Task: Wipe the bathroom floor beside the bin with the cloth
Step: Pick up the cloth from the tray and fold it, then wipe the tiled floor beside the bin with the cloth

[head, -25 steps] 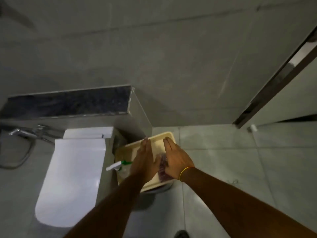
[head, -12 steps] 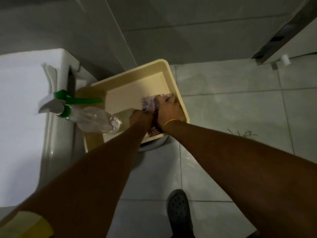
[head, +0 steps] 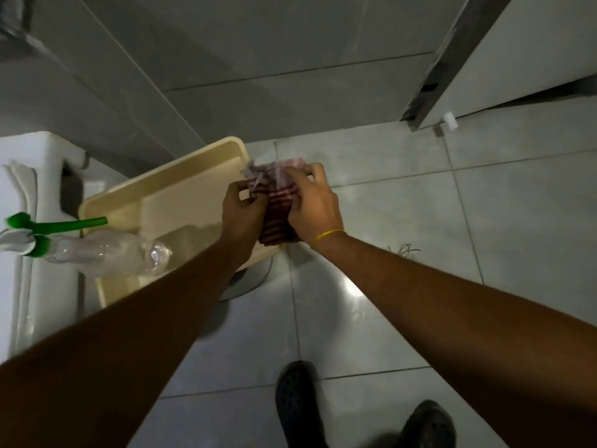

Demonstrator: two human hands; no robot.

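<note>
A cream bin (head: pixel 181 185) with a flat lid stands on the grey tiled floor (head: pixel 403 205) next to the toilet. Over its right edge I hold a folded red-and-white striped cloth (head: pixel 279 197) with both hands. My left hand (head: pixel 242 205) pinches the cloth's left side. My right hand (head: pixel 315 205), with a yellow band at the wrist, covers its right side. The cloth is above the bin's rim, off the floor.
A clear spray bottle (head: pixel 106 253) with a green trigger lies on the bin's lid. A white toilet (head: pixel 29 221) is at the left. A door frame (head: pixel 452 59) stands at the upper right. My dark shoes (head: pixel 298 402) are on the tiles below. A small tangle of wire (head: pixel 403 248) lies right of my wrist.
My head has dropped closer and the view tilted down. Both hands have gathered the cloth and shifted it from the lid's middle to the bin's right edge.
</note>
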